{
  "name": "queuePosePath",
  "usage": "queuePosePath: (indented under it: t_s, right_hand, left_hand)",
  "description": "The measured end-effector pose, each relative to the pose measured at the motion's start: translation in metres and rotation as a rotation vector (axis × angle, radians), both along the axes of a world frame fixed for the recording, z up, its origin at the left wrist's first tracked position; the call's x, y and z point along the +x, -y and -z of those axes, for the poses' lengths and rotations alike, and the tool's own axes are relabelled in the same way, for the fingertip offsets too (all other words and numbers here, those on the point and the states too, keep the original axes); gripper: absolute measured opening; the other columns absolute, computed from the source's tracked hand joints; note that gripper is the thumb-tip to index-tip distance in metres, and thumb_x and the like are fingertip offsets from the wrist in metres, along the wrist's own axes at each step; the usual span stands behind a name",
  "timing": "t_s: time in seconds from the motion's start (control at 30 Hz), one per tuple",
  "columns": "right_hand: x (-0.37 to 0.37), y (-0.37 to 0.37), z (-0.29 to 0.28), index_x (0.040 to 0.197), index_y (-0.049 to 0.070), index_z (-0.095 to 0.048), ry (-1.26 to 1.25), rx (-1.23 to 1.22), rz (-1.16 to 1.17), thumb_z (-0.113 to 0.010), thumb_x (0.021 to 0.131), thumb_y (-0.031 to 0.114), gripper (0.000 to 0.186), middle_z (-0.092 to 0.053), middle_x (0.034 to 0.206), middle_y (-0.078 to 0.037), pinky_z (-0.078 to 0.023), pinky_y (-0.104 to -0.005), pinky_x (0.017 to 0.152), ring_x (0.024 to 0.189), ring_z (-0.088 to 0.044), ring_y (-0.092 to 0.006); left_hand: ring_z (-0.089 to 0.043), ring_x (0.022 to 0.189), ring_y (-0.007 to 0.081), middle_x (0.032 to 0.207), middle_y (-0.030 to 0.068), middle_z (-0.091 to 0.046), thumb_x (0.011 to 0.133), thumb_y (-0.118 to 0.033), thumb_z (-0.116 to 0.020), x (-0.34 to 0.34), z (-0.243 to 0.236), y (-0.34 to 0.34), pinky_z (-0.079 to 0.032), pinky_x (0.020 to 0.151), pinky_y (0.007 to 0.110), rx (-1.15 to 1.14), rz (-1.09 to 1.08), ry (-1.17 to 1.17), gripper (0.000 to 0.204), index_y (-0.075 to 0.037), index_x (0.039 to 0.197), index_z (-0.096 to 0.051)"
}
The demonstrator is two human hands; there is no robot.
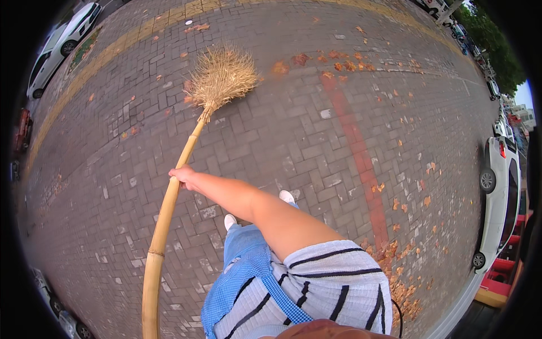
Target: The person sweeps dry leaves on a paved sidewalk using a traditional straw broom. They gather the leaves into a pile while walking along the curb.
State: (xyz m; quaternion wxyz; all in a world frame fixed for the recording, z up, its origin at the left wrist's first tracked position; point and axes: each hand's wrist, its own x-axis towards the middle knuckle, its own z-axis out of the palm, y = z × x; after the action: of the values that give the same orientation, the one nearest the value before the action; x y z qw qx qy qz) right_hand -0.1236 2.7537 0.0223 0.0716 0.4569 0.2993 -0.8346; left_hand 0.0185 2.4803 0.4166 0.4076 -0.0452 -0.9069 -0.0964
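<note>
A broom with a long bamboo handle (154, 257) and a head of straw-coloured twigs (223, 76) slants up the view from the lower edge. My right hand (183, 176) is closed round the handle, below where the twigs are bound on. The right arm reaches across my body to the left. The twig head is low over the grey paving, beside a few brown leaves partly hidden behind it. More dry leaves (350, 65) lie in a loose row to the right of the twigs. My left hand is out of view, and the lower end of the handle runs off the picture.
A heap of fallen leaves (403, 296) lies at the lower right, near a painted red line (353, 130). White cars stand at the right (499, 195) and far left (59, 48). A yellow paving strip (164, 21) crosses the far side. My white shoes (287, 196) are on the paving.
</note>
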Motion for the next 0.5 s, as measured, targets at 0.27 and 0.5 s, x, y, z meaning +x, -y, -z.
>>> queuePosePath:
  t_s: [0.27, 0.5]
  right_hand:
    - [0.223, -0.231, 0.009, 0.082, 0.006, -0.053, -0.060, -0.061, 0.484, -0.060, 0.075, 0.016, 0.014, -0.056, 0.071, -0.003, -0.046, -0.0333, 0.058, 0.065, -0.056, -0.0156]
    - [0.507, -0.405, 0.004, 0.085, 0.005, -0.050, 0.026, 0.052, 1.114, -0.062, 0.076, 0.011, 0.016, -0.056, 0.071, -0.007, -0.050, -0.0343, 0.057, 0.064, -0.057, -0.0179]
  left_hand:
    - [-0.049, 0.065, 0.0129, 0.071, 0.0052, -0.052, 0.093, -0.016, -0.037, 0.032, 0.007, -0.160, -0.040, 0.056, 0.022, 0.445, 0.605, 0.247, 0.024, 0.001, 0.085, -0.053]
    - [-0.048, 0.056, 0.0239, 0.072, 0.0114, -0.056, 0.084, -0.004, -0.038, 0.116, 0.034, -0.379, -0.036, 0.055, 0.032, -0.189, 1.285, 0.223, 0.015, 0.001, 0.078, -0.051]
